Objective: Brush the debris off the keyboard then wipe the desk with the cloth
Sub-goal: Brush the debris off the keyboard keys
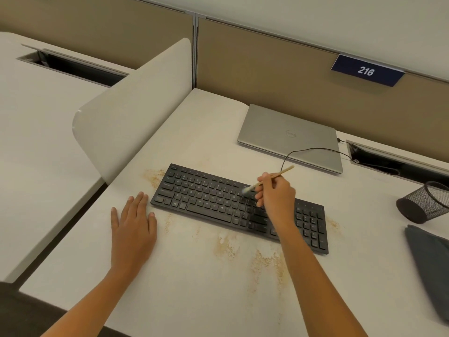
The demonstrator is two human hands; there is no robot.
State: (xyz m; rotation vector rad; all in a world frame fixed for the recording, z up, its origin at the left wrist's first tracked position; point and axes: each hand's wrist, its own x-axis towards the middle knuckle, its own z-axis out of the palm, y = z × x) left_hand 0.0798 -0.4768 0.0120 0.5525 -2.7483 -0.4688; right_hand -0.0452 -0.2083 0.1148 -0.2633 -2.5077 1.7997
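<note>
A black keyboard (pixel 209 200) lies at an angle in the middle of the pale desk (pixel 194 276). My right hand (pixel 275 194) pinches a thin wooden-handled brush (pixel 283 171) above the keyboard's right half, with its pale bristles down on the upper key rows. My left hand (pixel 132 223) rests flat on the desk, fingers straight, just left of the keyboard's near corner. Tan sandy debris (pixel 264 261) is scattered on the desk in front of the keyboard, at its left end and off its right end. A dark grey cloth (pixel 430 261) lies at the desk's right edge.
A closed silver laptop (pixel 289 136) sits behind the keyboard, with a black cable (pixel 313 150) running to a cable slot (pixel 398 161) at the right. A black mesh cup (pixel 424 203) lies tipped over by the cloth. A curved divider panel (pixel 131 105) borders the desk's left side.
</note>
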